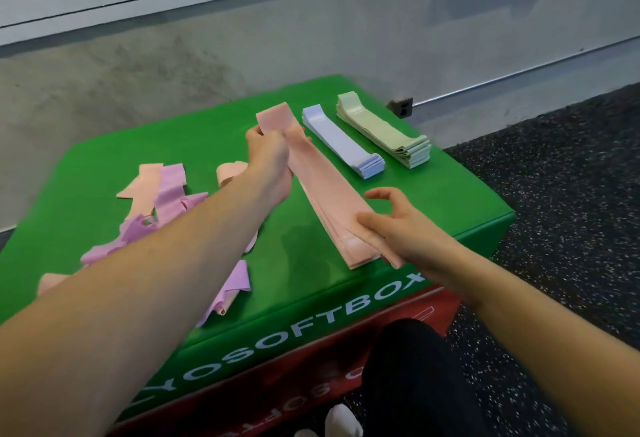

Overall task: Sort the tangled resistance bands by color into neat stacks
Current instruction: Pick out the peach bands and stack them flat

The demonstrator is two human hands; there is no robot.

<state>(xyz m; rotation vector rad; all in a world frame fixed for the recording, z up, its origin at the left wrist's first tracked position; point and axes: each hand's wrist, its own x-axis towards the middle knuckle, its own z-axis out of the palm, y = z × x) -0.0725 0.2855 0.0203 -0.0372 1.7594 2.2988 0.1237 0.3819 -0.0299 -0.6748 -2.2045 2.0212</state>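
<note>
Starting at the left of the green box (pixel 194 145), there's a messy pile of tangled bands (pixel 162 208): thin, floppy, matte rubbery strips in purple and peach-pink, twisted and folded over each other, a few curled at the ends. One purple strip (pixel 231 289) hangs near the front edge, partly under the forearm. The box top looks like smooth, slightly shiny vinyl with soft rounded corners.

The left hand (pixel 272 162) reaches across the middle and pinches the far end of a pink band (pixel 275 117), fingers curled around it so the flap sticks up flat and rectangular. Under and just right of that hand runs the pink stack (pixel 325 194), long flat strips layered fairly evenly, angled toward the front edge. The right hand (pixel 398 225) grips the near end of that stack, thumb on top and fingers partly curled, index finger lifted off it.

Further right sits the pale blue stack (pixel 341 142), neat, layers visible at its near end, then the light green stack (pixel 384 131), thicker and a bit fanned at the near end. Those two lie parallel, close but apart.

White block letters on the green front read "SOFTBOX", with a few letters before it cut off. A red box (pixel 408 312) underneath carries similar white lettering, mostly hidden. The floor at right is dark speckled rubber (pixel 571 228); behind is a rough grey concrete wall (pixel 138 72).
</note>
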